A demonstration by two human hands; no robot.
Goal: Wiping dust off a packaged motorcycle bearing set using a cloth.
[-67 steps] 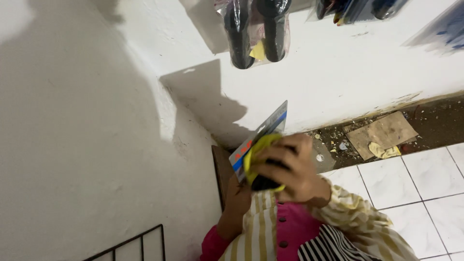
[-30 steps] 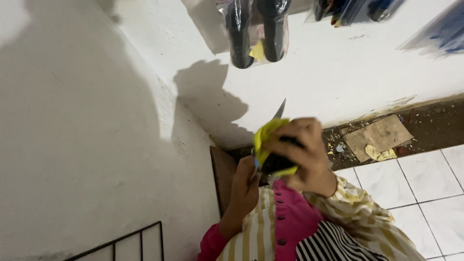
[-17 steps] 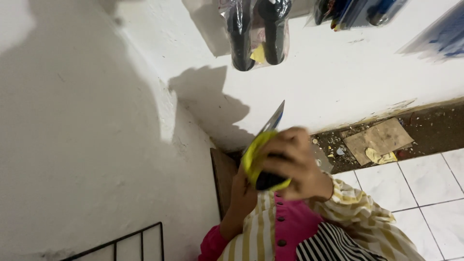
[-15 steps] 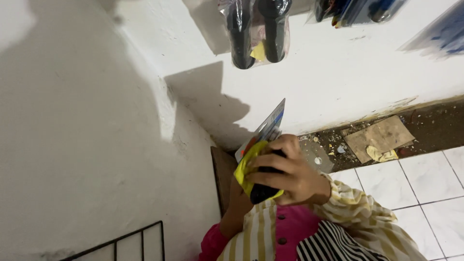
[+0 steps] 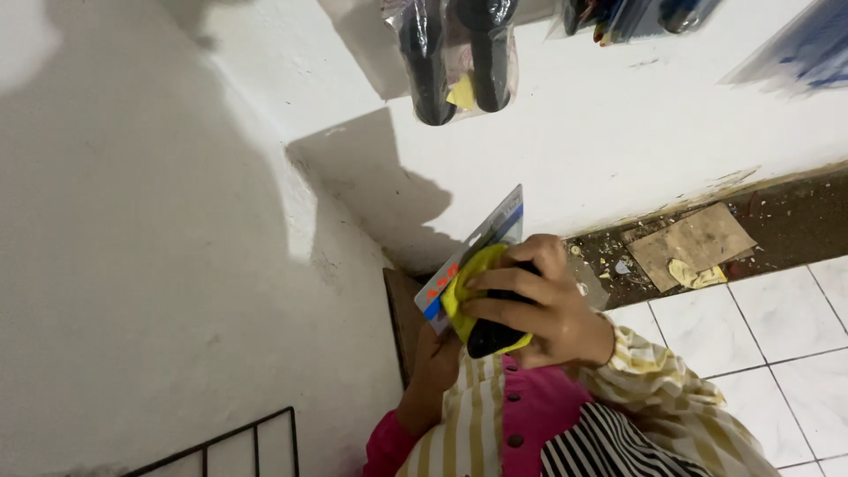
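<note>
White walls [image 5: 177, 221], tiled floor [image 5: 751, 327] — shadowed corner

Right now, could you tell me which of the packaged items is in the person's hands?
The carded package at the corner, pressed under a yellow cloth by the right hand; the others hang on the wall.

left hand [image 5: 437, 353] (mostly behind package [image 5: 481, 243])
</note>
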